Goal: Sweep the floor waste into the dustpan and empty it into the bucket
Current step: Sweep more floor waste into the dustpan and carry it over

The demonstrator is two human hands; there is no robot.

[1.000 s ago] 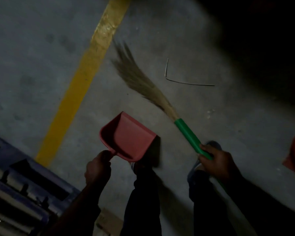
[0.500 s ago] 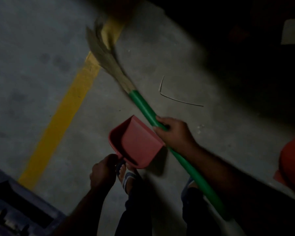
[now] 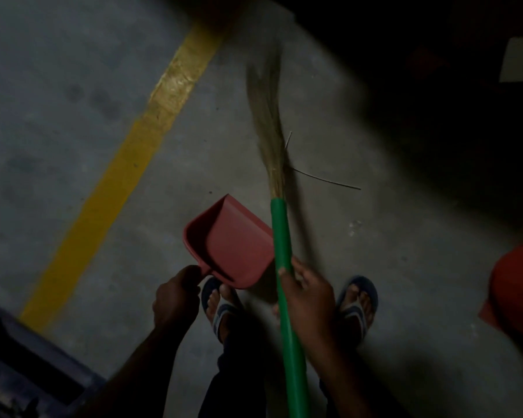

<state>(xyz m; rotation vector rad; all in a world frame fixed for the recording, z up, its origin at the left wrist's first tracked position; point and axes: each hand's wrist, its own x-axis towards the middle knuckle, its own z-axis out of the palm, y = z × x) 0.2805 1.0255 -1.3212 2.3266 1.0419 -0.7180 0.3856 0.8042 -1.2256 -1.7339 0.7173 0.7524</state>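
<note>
**Waste strand lies ahead and to the right of the broom hand**

Farthest left, below and outside the left hand (image 3: 175, 297), we see the corner of a dark blue slatted pallet (image 3: 27, 372). A yellow painted floor line (image 3: 118, 191) runs away from it across the grey concrete floor (image 3: 58, 116), well left of both hands.

The left hand is closed around the short handle of a red plastic dustpan (image 3: 233, 245) and holds it just ahead of itself. The pan's mouth seems to face forward and to the right.

Next comes the green-handled grass broom (image 3: 281, 236), whose handle crosses the pan's right edge in our view. The right hand (image 3: 308, 300) grips that handle with fingers and thumb wrapped round it. The blurred bristles point ahead of that hand.

The waste we can make out is a thin bent pale strand (image 3: 323, 179) on the floor, ahead of the right hand and just right of where bristles meet handle. Its long axis runs left to right, across the broom's line, and a short bent end rises beside the bristles.

We judge the right hand the nearer. The pan sits to the strand's left and nearer us, so a sweep would have to draw the strand leftward and back.

Far to the right of the right hand, an orange-red rounded object (image 3: 517, 291) shows only in part; we take it for the bucket.
</note>
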